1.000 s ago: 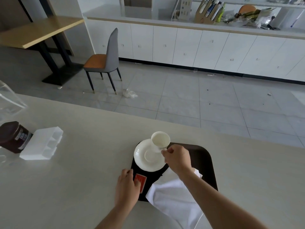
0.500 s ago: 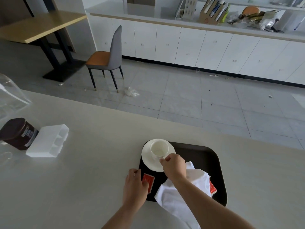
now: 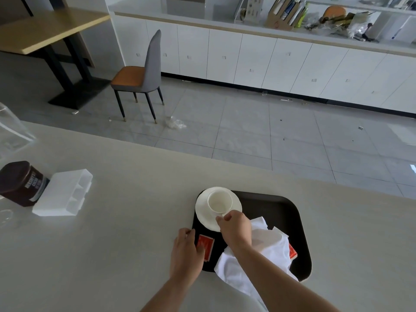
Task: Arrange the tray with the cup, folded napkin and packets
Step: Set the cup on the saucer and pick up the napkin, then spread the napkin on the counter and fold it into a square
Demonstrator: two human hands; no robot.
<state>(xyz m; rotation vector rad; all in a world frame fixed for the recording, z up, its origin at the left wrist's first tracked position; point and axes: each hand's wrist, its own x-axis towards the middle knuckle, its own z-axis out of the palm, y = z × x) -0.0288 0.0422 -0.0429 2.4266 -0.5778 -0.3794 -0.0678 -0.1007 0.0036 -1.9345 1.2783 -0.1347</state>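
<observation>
Right hand (image 3: 234, 226) pinches white ceramic cup (image 3: 219, 202) handle, cup on white saucer (image 3: 202, 213); left hand (image 3: 185, 251) grips dark rounded tray (image 3: 292, 221) near-left rim.

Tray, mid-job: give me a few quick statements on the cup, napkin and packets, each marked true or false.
1. The cup stands upright on the saucer. True.
2. The napkin is neatly folded. False: it lies crumpled and hangs over the near edge of the tray.
3. The right hand holds the cup at its near side. True.
4. Both packets lie on the counter, off the tray. False: both are on the tray, the left packet by the left hand and the right packet partly under the napkin.
5. The saucer sits in the tray's far right corner. False: it is in the far left corner.
</observation>
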